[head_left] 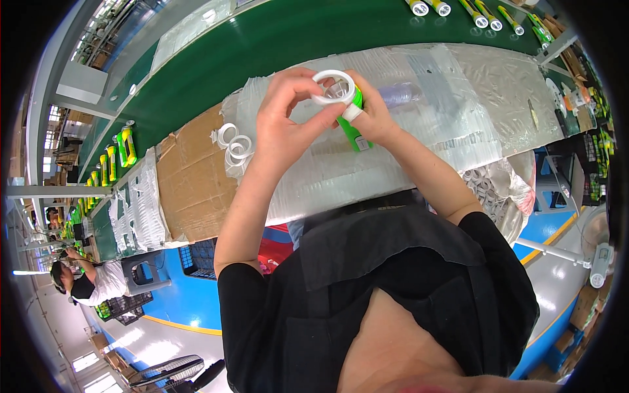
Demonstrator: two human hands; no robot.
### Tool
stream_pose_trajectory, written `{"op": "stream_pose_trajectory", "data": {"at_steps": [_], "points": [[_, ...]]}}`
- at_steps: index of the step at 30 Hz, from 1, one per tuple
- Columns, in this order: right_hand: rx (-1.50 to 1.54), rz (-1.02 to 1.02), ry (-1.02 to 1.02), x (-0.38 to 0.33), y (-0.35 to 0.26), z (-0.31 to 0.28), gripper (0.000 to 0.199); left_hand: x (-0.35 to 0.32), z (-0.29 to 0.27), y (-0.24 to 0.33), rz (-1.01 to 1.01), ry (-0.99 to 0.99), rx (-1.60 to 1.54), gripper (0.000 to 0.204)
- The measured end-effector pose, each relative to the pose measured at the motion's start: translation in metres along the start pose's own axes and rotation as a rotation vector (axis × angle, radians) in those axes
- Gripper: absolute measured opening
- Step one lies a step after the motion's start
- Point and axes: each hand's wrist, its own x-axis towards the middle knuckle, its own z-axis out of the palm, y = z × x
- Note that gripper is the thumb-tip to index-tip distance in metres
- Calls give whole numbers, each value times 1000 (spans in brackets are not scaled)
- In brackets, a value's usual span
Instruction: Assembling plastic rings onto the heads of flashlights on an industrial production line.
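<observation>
A white ring [331,73] is pinched between the thumb and fingers of my left hand [283,111]. The ring sits at the lens end of a green flashlight [357,136], whose clear head shows through it. Wrapped around the flashlight's upper body is my right hand [375,114], its thumb close to the ring; a white band shows at that thumb. Whether the ring is fully seated cannot be told. To the left of my left hand lie several loose white rings [248,141] on the plastic-covered bench.
Clear ribbed plastic [452,121] and brown cardboard [196,173] cover the bench. Several flashlights lie on the green belt [190,75] at the back right [473,13]; others stand at the left [128,147]. A bag of white rings [488,190] hangs at right. Another person [98,281] works far left.
</observation>
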Motion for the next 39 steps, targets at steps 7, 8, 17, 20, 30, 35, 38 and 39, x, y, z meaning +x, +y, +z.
{"op": "stream_pose_trajectory", "data": {"at_steps": [7,8,17,20,30,35,38,39], "points": [[32,-45,-28,1,3,-4,35,2,-6,4,119,-152,431,30],[34,-46,-30,0,2,-6,35,2,-6,5,134,-180,448,32],[-346,-301,-138,7,-27,-38,49,8,-1,15,118,-289,471,35],[-738,-354,-313,14,-59,-69,45,9,2,11,163,-309,498,39],[-1199,-43,-913,61,-136,-46,30,0,41,1,-71,-232,242,36],[-1218,13,-775,54,-133,-45,32,0,46,-3,-35,-181,272,36],[-1344,55,-544,44,-119,-43,41,4,48,-7,-50,-182,329,36],[-1441,113,-381,42,-117,-39,46,6,49,-9,-48,-182,324,36]]}}
